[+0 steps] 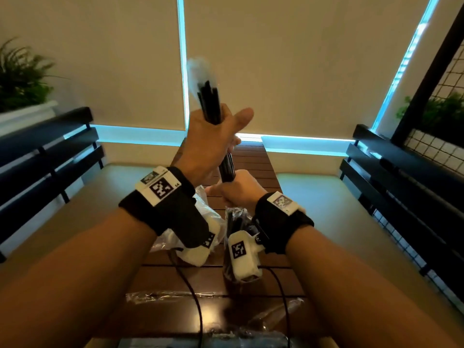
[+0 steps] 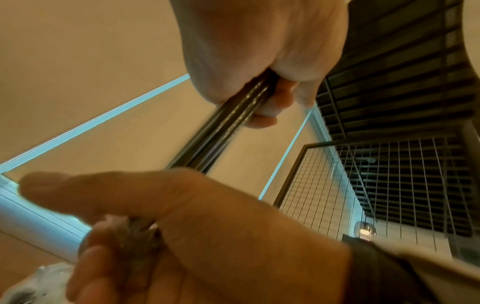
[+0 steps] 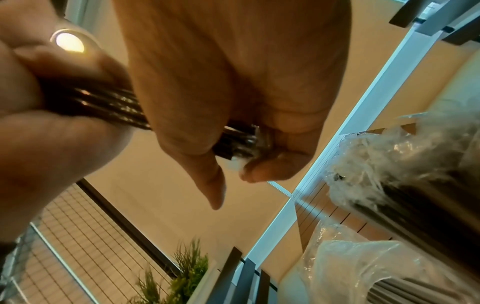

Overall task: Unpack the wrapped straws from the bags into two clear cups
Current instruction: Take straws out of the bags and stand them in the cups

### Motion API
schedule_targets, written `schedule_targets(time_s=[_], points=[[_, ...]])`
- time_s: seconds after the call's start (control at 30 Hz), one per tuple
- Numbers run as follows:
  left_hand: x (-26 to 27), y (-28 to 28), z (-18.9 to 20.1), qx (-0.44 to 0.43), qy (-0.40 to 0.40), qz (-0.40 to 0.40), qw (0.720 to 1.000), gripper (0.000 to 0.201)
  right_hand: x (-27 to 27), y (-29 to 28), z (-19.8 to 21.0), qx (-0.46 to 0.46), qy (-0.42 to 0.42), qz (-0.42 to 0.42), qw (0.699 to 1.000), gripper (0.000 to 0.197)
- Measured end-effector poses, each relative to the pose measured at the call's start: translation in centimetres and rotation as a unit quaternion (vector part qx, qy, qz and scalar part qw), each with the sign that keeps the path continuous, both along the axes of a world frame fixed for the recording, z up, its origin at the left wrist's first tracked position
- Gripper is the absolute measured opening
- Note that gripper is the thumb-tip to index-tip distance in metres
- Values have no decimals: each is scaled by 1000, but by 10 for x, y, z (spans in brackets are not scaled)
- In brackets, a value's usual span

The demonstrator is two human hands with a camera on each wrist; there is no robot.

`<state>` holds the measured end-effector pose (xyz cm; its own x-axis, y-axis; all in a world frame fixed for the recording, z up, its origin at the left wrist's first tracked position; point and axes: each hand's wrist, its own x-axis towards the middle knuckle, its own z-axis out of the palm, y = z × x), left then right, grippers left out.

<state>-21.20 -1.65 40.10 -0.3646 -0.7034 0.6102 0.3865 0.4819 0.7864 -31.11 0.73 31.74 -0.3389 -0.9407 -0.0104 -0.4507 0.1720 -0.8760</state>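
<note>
A bundle of black wrapped straws (image 1: 209,96) stands nearly upright in the air above the table, its clear wrapper tips blurred at the top. My left hand (image 1: 216,124) grips the bundle high up, thumb sticking out to the right. My right hand (image 1: 233,189) grips its lower end. In the left wrist view the bundle (image 2: 223,127) runs between the right hand (image 2: 259,61) and the left hand (image 2: 182,216). In the right wrist view the straws (image 3: 114,105) span both fists. More wrapped straws (image 1: 234,222) stand behind my right wrist, their holder mostly hidden.
The slatted wooden table (image 1: 253,167) carries a crumpled clear bag (image 1: 208,212) and flat empty bags (image 1: 170,295) near the front, with black cables across them. Dark slatted benches (image 1: 45,156) flank both sides. A wire grid panel (image 1: 437,146) stands at the right.
</note>
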Motion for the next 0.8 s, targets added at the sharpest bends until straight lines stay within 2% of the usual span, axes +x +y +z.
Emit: schedule_targets(time_s=[0.1, 0.2, 0.33, 0.43, 0.5, 0.63, 0.7, 0.8], points=[[-10, 3, -12, -9, -33, 7, 999, 46, -1, 2, -3, 30, 25, -26, 999, 24], [-11, 1, -12, -2, -40, 25, 999, 48, -5, 14, -4, 6, 83, -15, 996, 29], [-6, -14, -24, 3, -54, 54, 997, 46, -23, 36, -18, -40, 209, -37, 976, 76], [-4, -22, -49, 34, -67, 89, 993, 46, -38, 51, -43, -67, 245, -111, 961, 94], [-7, -23, -69, 63, -66, 102, 991, 47, -42, 59, -61, -51, 225, -125, 965, 104], [-20, -22, -99, 118, -76, 120, 983, 42, -38, 67, -99, -2, 121, -98, 988, 123], [-28, -19, -108, 132, -76, 114, 982, 40, -34, 66, -114, 0, 60, -100, 993, 126], [-39, -17, -116, 160, -86, 110, 977, 39, -29, 61, -126, -24, 2, -115, 993, 119]])
